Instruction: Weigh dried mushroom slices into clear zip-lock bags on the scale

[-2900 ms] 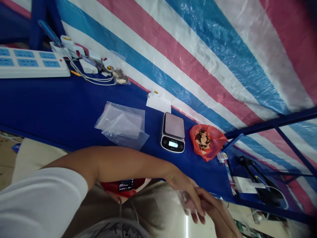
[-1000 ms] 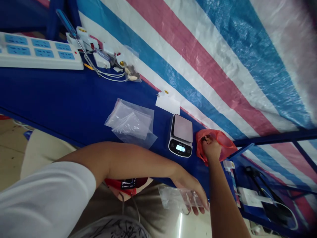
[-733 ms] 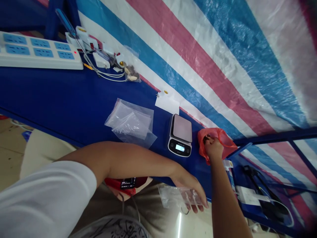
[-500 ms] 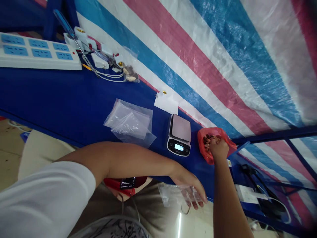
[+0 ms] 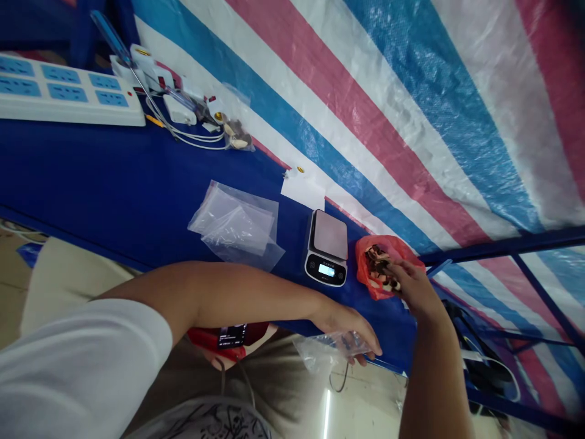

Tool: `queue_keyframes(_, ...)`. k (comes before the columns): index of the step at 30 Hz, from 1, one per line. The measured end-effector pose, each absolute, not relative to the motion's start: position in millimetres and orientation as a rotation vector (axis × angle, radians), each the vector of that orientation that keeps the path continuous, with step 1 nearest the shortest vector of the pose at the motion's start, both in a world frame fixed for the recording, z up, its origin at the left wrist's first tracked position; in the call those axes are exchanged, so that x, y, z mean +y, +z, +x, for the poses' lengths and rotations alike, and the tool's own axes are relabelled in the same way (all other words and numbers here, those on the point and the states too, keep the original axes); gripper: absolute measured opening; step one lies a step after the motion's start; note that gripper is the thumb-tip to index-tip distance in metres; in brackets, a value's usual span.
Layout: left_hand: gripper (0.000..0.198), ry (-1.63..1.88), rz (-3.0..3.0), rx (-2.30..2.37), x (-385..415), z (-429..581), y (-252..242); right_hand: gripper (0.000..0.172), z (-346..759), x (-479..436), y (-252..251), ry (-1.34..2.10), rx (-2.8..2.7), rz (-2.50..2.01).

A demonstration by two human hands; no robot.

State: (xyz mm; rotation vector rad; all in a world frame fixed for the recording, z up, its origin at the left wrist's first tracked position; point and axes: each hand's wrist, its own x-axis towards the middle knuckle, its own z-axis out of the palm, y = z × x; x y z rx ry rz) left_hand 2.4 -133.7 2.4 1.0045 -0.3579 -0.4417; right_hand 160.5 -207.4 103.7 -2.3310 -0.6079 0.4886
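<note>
My left hand (image 5: 348, 330) holds a small clear plastic bag (image 5: 325, 352) just off the near edge of the blue table (image 5: 114, 189). My right hand (image 5: 409, 285) reaches into the red plastic bag (image 5: 368, 285) on the table, its fingers closed around brown dried pieces (image 5: 380, 268). A small digital kitchen scale (image 5: 326, 247) with a lit display stands just left of the red bag, its platform bare.
A pile of clear plastic bags (image 5: 237, 224) lies left of the scale. A white card (image 5: 302, 190) lies behind it. A white power strip (image 5: 64, 97), a screwdriver (image 5: 109, 38), white plugs and cables sit far left. A striped tarp (image 5: 411, 110) hangs behind.
My right hand left my left hand, reached into the red bag and now lifts with brown pieces in its fingers. My left hand kept the clear bag and raised it slightly.
</note>
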Motion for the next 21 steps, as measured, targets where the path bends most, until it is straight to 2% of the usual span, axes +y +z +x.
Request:
queue_keyframes(3, 0.050, -0.628, 0.890, -0.273, -137.9, 9.7, -2.6, 0.045, 126.7, -224.8, 114.8, 0.581, -0.624, -2.336)
queue_keyframes(6, 0.060, -0.646, 0.853, -0.217, -145.4, 15.0, -9.1, 0.050, 100.3, -242.3, 114.8, 0.641, -0.695, -2.289)
queue_keyframes(11, 0.057, -0.562, 0.893, -0.297, -152.0, 8.6, -11.2, 0.048, 74.8, -265.0, 104.0, 0.670, -0.756, -2.232)
queue_keyframes(16, 0.059, -0.556, 0.886, -0.339, -155.1, 0.6, -10.2, 0.050, 67.2, -275.4, 96.0, 0.502, -0.799, -2.285)
queue_keyframes(21, 0.049, -0.560, 0.903, -0.334, -156.7, 0.8, -9.5, 0.049, 62.2, -276.0, 89.9, 0.435, -0.816, -2.341)
